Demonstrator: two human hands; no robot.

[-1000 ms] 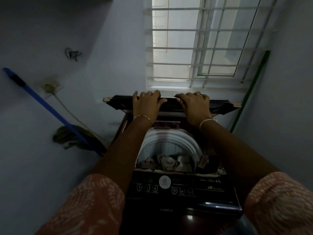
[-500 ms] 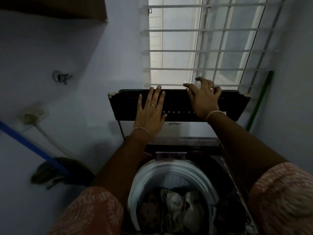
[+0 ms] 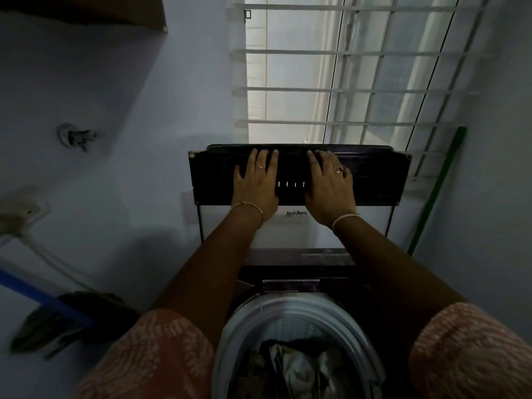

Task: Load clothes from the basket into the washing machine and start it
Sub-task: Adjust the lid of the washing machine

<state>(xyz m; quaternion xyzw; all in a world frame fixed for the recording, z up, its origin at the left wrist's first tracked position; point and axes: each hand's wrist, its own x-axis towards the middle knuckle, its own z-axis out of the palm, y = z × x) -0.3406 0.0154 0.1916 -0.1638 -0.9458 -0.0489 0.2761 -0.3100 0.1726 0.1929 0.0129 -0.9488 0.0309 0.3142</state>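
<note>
The top-loading washing machine stands below me with its lid (image 3: 374,180) raised upright against the window. My left hand (image 3: 256,182) lies flat on the lid's dark upper panel, fingers straight. My right hand (image 3: 328,185) lies flat beside it, fingers also straight and reaching the lid's top edge. Below my arms the white drum rim (image 3: 244,326) is open, and crumpled clothes (image 3: 290,367) lie inside it. The control panel and the basket are out of view.
A barred window (image 3: 345,87) is right behind the lid. A green pole (image 3: 431,194) leans in the right corner. On the left wall are a tap (image 3: 74,136), a socket with a cable (image 3: 20,214) and a blue-handled mop (image 3: 49,306).
The lid has swung from half-raised to upright. Both hands went from gripping its front edge to lying flat on its face, and my view has tilted closer over the drum.
</note>
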